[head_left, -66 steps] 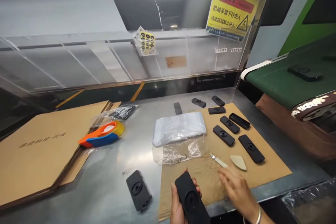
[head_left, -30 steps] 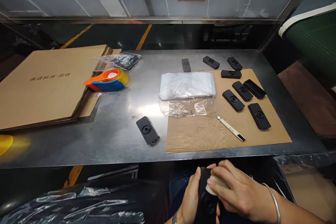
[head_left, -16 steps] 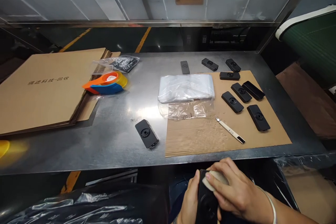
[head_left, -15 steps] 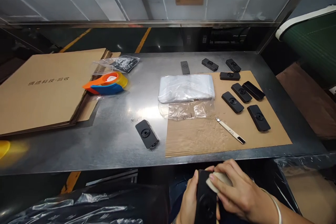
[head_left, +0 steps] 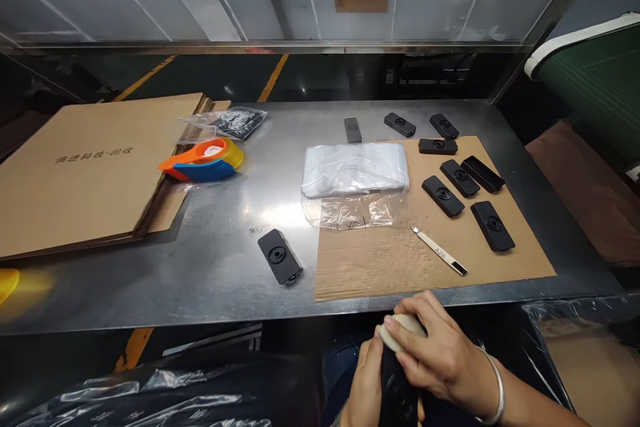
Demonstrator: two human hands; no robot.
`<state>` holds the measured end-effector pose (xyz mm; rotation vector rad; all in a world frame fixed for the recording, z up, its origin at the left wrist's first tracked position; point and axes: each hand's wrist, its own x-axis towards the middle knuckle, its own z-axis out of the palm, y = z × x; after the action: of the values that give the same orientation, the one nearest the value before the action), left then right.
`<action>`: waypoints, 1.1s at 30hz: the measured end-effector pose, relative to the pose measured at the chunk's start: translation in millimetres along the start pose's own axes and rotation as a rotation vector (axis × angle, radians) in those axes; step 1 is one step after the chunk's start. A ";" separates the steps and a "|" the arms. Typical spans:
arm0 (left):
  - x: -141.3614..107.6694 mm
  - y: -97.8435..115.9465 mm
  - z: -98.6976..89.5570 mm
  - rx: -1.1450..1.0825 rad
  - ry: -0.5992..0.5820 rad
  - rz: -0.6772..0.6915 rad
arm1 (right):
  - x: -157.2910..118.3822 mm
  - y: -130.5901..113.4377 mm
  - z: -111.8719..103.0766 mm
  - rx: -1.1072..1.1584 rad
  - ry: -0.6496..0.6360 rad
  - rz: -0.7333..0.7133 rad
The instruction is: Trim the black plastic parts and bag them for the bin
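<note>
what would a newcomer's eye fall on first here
Probably the orange-and-blue tape dispenser, beside the cardboard stack at the table's left. Next, the black plastic housings scattered at right, and the right hand pressing a pale pad against another housing.

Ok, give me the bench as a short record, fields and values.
left hand: holds a black case
right hand: holds a pale pad at the case's far end
knife: on the cardboard sheet, tip pointing away and left
plastic bags: overlapping the sheet's far left corner
tape dispenser: at the box stack's right edge
</note>
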<state>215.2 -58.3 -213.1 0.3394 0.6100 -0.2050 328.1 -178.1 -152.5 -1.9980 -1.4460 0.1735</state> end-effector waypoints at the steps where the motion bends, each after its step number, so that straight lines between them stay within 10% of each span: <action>1: -0.6 0.3 -0.6 0.002 0.017 0.007 | -0.3 -0.1 0.5 0.016 -0.020 0.005; 15: 17.5 6.7 7.1 -0.041 -0.104 -0.051 | 12.2 43.6 5.6 0.535 0.070 0.390; 33: 30.3 37.5 33.7 -0.186 0.274 0.181 | 10.9 -13.8 24.2 0.045 -0.019 -0.164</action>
<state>267.9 -38.9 -195.8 0.2425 0.8571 0.0735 310.0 -155.7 -160.5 -1.8369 -1.5956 0.1529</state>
